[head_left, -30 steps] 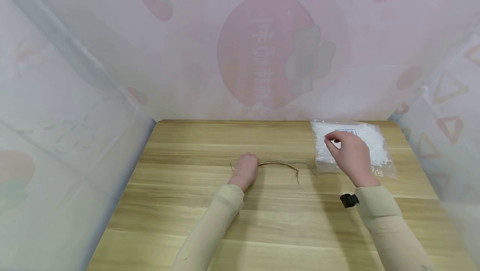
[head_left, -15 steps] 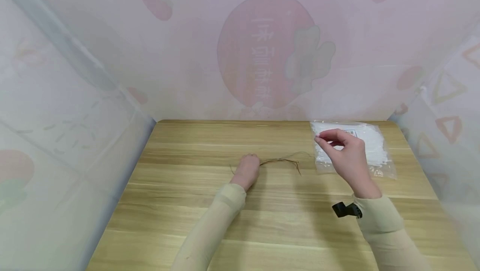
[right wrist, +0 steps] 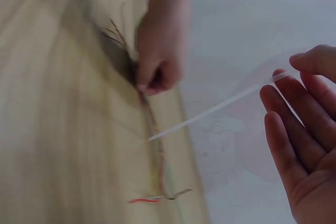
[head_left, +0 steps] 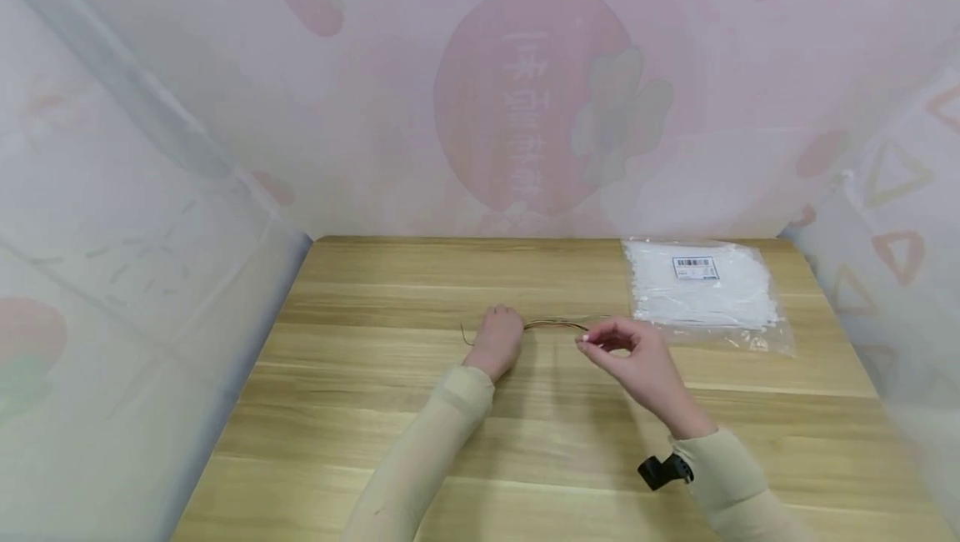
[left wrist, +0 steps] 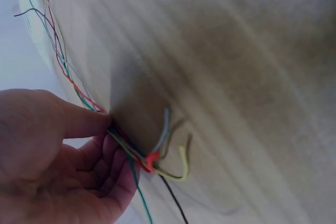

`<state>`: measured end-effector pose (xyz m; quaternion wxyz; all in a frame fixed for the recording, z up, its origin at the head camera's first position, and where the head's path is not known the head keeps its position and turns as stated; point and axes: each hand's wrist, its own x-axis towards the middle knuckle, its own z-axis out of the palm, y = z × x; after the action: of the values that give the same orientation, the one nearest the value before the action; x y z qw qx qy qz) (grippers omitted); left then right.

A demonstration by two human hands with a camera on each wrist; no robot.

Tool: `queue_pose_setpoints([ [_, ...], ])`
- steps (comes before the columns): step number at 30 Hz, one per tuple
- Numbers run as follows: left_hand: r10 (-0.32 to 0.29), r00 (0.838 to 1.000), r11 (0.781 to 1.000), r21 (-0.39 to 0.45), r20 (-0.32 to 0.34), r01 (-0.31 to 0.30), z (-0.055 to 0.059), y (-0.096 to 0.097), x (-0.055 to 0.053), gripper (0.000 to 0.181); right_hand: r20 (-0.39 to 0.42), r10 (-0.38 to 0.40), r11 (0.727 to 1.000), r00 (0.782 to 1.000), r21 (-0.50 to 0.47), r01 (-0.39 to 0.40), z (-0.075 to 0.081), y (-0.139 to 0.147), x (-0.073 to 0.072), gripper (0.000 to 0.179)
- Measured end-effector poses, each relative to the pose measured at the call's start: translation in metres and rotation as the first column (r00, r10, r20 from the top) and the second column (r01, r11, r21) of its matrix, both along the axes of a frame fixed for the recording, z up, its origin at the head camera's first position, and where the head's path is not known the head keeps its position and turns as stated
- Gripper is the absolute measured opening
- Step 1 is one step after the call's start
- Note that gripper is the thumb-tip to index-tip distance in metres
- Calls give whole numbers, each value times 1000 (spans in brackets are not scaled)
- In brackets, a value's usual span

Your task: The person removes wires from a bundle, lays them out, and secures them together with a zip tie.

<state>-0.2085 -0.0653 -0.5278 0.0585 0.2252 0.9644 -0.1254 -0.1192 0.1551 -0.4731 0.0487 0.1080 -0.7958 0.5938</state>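
My left hand [head_left: 498, 343] pinches a bundle of thin coloured wires [left wrist: 122, 142] between thumb and fingers, low over the wooden table. In the left wrist view, red, green, yellow, grey and dark wire ends fan out on both sides of the grip. My right hand [head_left: 637, 363] holds a thin white cable tie [right wrist: 210, 110] by one end between thumb and fingertips. The right wrist view shows the tie's free end pointing toward the bundle, crossing it in that view; whether they touch, I cannot tell. The other right fingers are loosely bent.
A clear plastic bag [head_left: 701, 300] full of white cable ties, with a barcode label [head_left: 695, 268], lies at the table's back right. Printed curtain-like walls enclose the wooden table [head_left: 360, 409] at the back and sides. A black wrist camera [head_left: 663, 472] sits by the right cuff.
My right hand has moved from over the bag leftward and toward me, with the cable tie, to the wires' right end. My left hand has shifted slightly right, still pinching the wires.
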Motion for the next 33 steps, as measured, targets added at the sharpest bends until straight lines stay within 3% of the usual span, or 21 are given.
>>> queue_pose_setpoints([
  [5, 25, 999, 999, 42, 27, -26, -3, -3, 0, 18, 13, 71, 997, 997, -29, -71, -25, -13, 8, 9],
  [9, 33, 998, 996, 81, 61, -37, -3, -6, 0, 20, 56, 91, 996, 994, 4, -91, -46, -22, 9, 11],
  [12, 46, 994, 979, 193, 99, -65, -2, -7, 0, 19, 89, 99, 994, 991, 34, -102, -61, -27, 6, 13],
  [14, 64, 988, 944, 313, 140, -105, -2, -6, 0, 19, 99, 96, 994, 990, 51, -101, -71, -30, 2, 15],
  [16, 85, 980, 893, 423, 178, -154, -3, -5, 0, 15, 99, 90, 994, 991, 46, -95, -79, -33, -1, 16],
  [19, 119, 972, 830, 518, 200, -208, -7, -2, 0, 21, 93, 82, 996, 992, 19, -84, -87, -39, -7, 17],
  [23, 166, 970, 798, 554, 176, -237, -13, 3, 0, 37, 95, 69, 997, 993, -36, -66, -88, -50, -11, 15],
  [26, 183, 971, 794, 560, 152, -237, -15, 6, 0, 36, 117, 47, 995, 992, -88, -37, -79, -58, -11, 12],
  [29, 199, 967, 775, 578, 162, -256, -14, 6, 1, 29, 143, 21, 990, 989, -143, 0, -69, -64, -10, 9],
  [33, 217, 946, 705, 631, 240, -322, -9, 6, 3, 18, 150, -20, 980, 988, -193, 50, -68, -67, -12, 9],
])
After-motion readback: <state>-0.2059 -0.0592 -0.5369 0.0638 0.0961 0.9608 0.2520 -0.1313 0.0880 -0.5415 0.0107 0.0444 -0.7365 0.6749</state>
